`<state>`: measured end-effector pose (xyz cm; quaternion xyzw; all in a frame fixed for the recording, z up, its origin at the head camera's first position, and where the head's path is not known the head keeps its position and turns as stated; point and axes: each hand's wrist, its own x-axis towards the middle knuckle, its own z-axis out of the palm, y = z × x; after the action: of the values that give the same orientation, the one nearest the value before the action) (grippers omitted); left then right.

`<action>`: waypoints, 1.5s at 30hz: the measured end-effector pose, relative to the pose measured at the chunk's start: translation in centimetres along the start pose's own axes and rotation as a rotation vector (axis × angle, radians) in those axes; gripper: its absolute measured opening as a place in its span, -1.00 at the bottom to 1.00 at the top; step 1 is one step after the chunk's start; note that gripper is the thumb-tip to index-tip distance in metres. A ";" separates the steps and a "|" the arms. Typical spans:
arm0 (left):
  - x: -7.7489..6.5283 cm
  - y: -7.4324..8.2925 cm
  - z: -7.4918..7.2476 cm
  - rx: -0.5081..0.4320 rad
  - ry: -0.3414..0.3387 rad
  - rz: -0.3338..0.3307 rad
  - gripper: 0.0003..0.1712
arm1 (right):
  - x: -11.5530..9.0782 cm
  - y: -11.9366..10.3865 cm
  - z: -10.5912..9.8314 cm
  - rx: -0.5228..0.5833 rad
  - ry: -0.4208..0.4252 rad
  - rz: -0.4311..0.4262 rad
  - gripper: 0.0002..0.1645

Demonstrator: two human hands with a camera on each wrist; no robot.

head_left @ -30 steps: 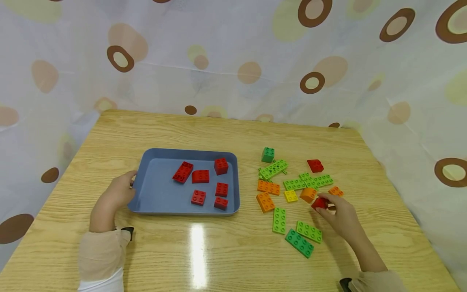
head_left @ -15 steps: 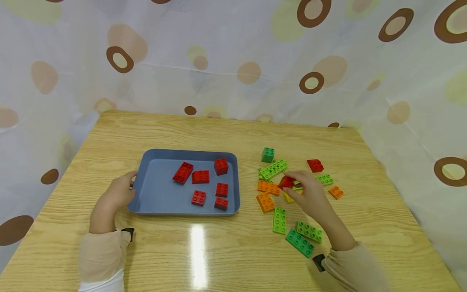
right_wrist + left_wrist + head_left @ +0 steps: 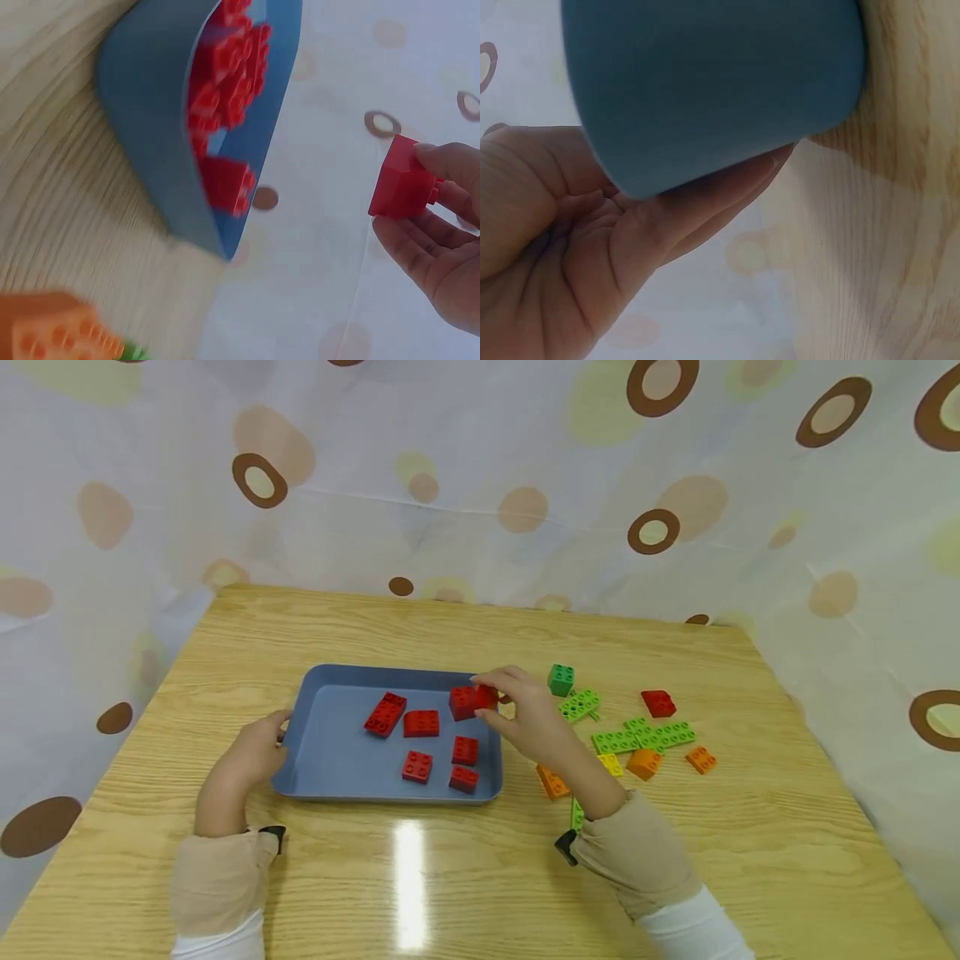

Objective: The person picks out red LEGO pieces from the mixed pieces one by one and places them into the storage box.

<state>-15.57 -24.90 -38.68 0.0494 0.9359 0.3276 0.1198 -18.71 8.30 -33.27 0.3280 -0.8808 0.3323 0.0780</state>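
Note:
My left hand (image 3: 251, 756) holds the left side of a blue-grey tray (image 3: 337, 792). In the left wrist view its fingers (image 3: 697, 202) lie along the outer wall, while the thumb is partly hidden. My right hand (image 3: 532, 714) pinches a red toy building brick (image 3: 487, 697) between thumb and fingers, above the tray's right rim. In the right wrist view this brick (image 3: 403, 180) has a sloping face. Several red bricks lie in the tray, among them a taller one (image 3: 462, 702) close to the held brick and a flat one (image 3: 417, 766) nearer the front.
Right of the tray lie loose bricks: a dark green one (image 3: 561, 680), light green plates (image 3: 615, 742), orange ones (image 3: 645, 763) and a red one (image 3: 658, 703). My right forearm covers some of them. A patterned curtain (image 3: 517, 510) hangs behind the wooden table (image 3: 330, 893).
My right hand has carried the red brick leftward from among the loose bricks to the tray's right rim. The left hand stays at the tray. The head view has shifted slightly.

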 end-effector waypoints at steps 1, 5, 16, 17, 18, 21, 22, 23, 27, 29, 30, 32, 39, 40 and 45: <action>0.0 0.0 0.0 -0.001 0.001 0.002 -0.42 | 0.5 -0.4 0.5 0.008 -0.012 -0.012 -0.57; 0.1 0.2 0.1 -0.004 -0.007 -0.001 -0.40 | 1.8 -2.0 2.9 0.038 -0.081 -0.031 -0.57; 0.4 0.4 0.2 -0.009 -0.004 -0.001 -0.40 | 2.9 -3.8 9.6 0.048 -0.282 -0.004 -0.56; 0.4 0.4 0.2 -0.008 -0.002 -0.001 -0.40 | 3.0 -3.8 10.0 0.031 -0.297 -0.001 -0.56; 0.4 0.5 0.2 -0.009 -0.002 -0.003 -0.40 | 3.1 -3.8 10.4 0.006 -0.311 0.000 -0.56; 0.4 0.6 0.2 -0.012 -0.007 -0.008 -0.39 | 3.2 -3.7 11.4 -0.054 -0.352 0.012 -0.55; 0.4 0.6 0.2 -0.013 -0.008 -0.008 -0.39 | 3.2 -3.6 11.7 -0.068 -0.363 0.017 -0.55; 0.4 0.6 0.2 -0.016 -0.010 -0.009 -0.39 | 3.1 -3.6 11.9 -0.081 -0.374 0.022 -0.55; 0.4 0.8 0.2 -0.026 -0.016 -0.016 -0.40 | 3.0 -3.4 12.4 -0.109 -0.408 0.043 -0.55; 0.3 0.8 0.2 -0.030 -0.017 -0.021 -0.40 | 3.0 -3.3 12.6 -0.116 -0.416 0.043 -0.54; 0.3 0.8 0.1 -0.030 -0.017 -0.022 -0.40 | 3.0 -3.2 12.7 -0.118 -0.420 0.044 -0.53; 0.3 0.8 0.1 -0.030 -0.017 -0.023 -0.40 | 3.0 -3.2 12.9 -0.126 -0.426 0.042 -0.51; 0.1 0.5 0.0 -0.029 -0.019 -0.029 -0.40 | 3.2 -3.3 12.1 -0.095 -0.416 0.060 -0.43; 0.1 0.4 0.0 -0.028 -0.020 -0.028 -0.40 | 3.2 -3.3 11.8 -0.079 -0.400 0.061 -0.44; 0.0 0.2 -0.2 -0.025 -0.018 -0.024 -0.40 | 3.2 -2.6 9.4 0.004 -0.270 0.045 -0.48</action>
<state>-15.60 -24.90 -38.43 0.0394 0.9312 0.3372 0.1329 -18.79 -0.77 -37.96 0.3504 -0.8896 0.2887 -0.0496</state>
